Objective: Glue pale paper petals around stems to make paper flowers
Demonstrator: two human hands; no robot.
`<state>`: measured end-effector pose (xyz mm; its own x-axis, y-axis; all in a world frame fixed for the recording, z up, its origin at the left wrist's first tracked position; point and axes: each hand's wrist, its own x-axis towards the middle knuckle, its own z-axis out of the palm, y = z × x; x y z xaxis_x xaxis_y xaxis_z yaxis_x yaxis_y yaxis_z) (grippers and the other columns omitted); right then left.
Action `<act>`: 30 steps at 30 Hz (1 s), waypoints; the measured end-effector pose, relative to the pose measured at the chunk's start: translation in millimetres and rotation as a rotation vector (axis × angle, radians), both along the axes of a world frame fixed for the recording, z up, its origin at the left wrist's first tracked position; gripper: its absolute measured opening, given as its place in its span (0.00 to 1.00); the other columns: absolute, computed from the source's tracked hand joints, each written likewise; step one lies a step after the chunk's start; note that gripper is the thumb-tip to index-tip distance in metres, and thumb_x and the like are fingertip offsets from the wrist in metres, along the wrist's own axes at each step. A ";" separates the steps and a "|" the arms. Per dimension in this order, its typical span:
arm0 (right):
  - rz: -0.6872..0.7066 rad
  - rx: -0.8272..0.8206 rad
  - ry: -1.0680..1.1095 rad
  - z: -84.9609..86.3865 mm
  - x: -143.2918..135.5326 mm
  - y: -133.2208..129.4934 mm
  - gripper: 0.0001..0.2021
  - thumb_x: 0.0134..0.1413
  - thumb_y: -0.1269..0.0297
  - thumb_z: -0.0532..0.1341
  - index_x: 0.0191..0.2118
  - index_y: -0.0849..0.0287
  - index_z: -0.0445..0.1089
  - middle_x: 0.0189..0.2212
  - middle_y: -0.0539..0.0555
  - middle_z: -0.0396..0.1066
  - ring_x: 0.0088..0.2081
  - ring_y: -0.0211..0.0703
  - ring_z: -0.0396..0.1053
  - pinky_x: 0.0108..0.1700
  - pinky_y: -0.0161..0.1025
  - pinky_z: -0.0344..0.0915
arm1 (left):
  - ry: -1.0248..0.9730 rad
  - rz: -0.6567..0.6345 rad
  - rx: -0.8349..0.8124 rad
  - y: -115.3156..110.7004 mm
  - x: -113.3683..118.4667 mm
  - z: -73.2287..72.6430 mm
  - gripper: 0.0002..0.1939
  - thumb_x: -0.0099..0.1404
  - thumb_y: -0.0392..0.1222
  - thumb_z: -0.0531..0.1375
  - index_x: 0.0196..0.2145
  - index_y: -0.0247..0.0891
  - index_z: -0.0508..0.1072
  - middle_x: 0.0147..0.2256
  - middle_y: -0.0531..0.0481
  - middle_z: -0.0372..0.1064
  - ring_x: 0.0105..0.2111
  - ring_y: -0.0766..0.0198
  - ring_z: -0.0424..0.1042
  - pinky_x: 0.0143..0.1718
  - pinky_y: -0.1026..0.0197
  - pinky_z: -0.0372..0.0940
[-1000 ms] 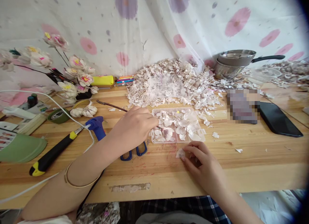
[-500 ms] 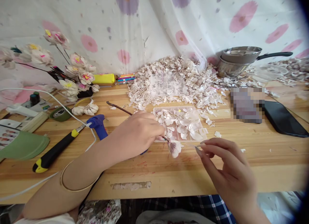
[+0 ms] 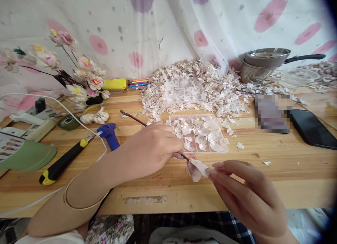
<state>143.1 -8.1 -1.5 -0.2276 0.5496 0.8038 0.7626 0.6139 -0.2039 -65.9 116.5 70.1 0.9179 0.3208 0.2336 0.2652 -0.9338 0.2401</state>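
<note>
My left hand (image 3: 160, 146) is closed around a thin brown twig (image 3: 133, 117), whose far end sticks out to the upper left. At the twig's near end, just past my fingers, a pale petal (image 3: 194, 173) with a darker base hangs downward. Between thumb and fingertips, my right hand (image 3: 244, 191) pinches another whitish petal (image 3: 199, 165), its narrow end against the twig's tip. Behind both hands lies a clear compartment tray (image 3: 225, 146) holding loose petals (image 3: 202, 131).
A large heap of dried petals (image 3: 226, 91) spreads at the back under a clear divided box (image 3: 184, 89). On the left are a blue glue gun (image 3: 109, 133), a black-and-yellow knife (image 3: 63, 161), a green cap (image 3: 31, 156) and finished flowers (image 3: 86, 63). Pans (image 3: 265, 63) and a phone (image 3: 313, 126) are right.
My right hand has moved left and brought its petal up against the twig's end. The left hand still grips the twig, which has turned slightly. The view has shifted a little.
</note>
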 end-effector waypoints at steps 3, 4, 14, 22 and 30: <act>0.024 -0.024 -0.025 -0.6 1.8 -1.7 0.12 0.57 0.84 0.59 0.44 0.67 0.72 0.41 0.57 0.68 0.39 0.41 0.71 0.39 0.38 0.71 | -0.012 0.001 -0.003 0.3 -0.3 0.2 0.15 0.67 0.27 0.53 0.27 0.34 0.74 0.23 0.51 0.69 0.28 0.63 0.67 0.33 0.60 0.58; 0.033 -0.032 -0.028 -0.3 2.1 -1.8 0.11 0.57 0.83 0.59 0.44 0.67 0.72 0.41 0.57 0.68 0.39 0.40 0.71 0.39 0.38 0.71 | -0.015 0.005 -0.009 0.3 -0.4 0.4 0.14 0.67 0.26 0.53 0.27 0.34 0.74 0.23 0.51 0.69 0.28 0.63 0.67 0.33 0.61 0.58; 0.125 -0.143 0.146 2.4 6.5 -15.1 0.21 0.49 0.87 0.57 0.49 0.65 0.67 0.47 0.60 0.67 0.49 0.48 0.69 0.47 0.43 0.69 | -0.031 0.012 -0.038 2.4 0.4 -1.0 0.13 0.64 0.25 0.55 0.28 0.34 0.76 0.24 0.51 0.70 0.28 0.64 0.68 0.33 0.61 0.59; 0.388 -0.441 0.794 1.2 -9.6 -8.1 0.19 0.58 0.81 0.52 0.50 0.53 0.56 0.56 0.58 0.67 0.62 0.52 0.60 0.64 0.57 0.55 | -0.059 0.082 -0.492 9.1 3.8 2.7 0.11 0.58 0.25 0.60 0.28 0.38 0.78 0.26 0.54 0.76 0.27 0.68 0.71 0.32 0.65 0.62; 0.427 -0.561 0.969 9.0 -9.0 -7.3 0.12 0.64 0.74 0.53 0.48 0.50 0.55 0.58 0.57 0.65 0.61 0.47 0.60 0.62 0.52 0.56 | -0.184 0.282 -1.259 14.6 6.2 -8.5 0.10 0.47 0.40 0.72 0.23 0.37 0.74 0.24 0.52 0.77 0.26 0.65 0.74 0.30 0.65 0.67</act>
<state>134.0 -15.4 7.6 0.0913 0.9056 0.4142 -0.0997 0.4222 -0.9010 -59.8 131.0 61.6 0.7702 0.5859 -0.2522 0.2836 0.0397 0.9581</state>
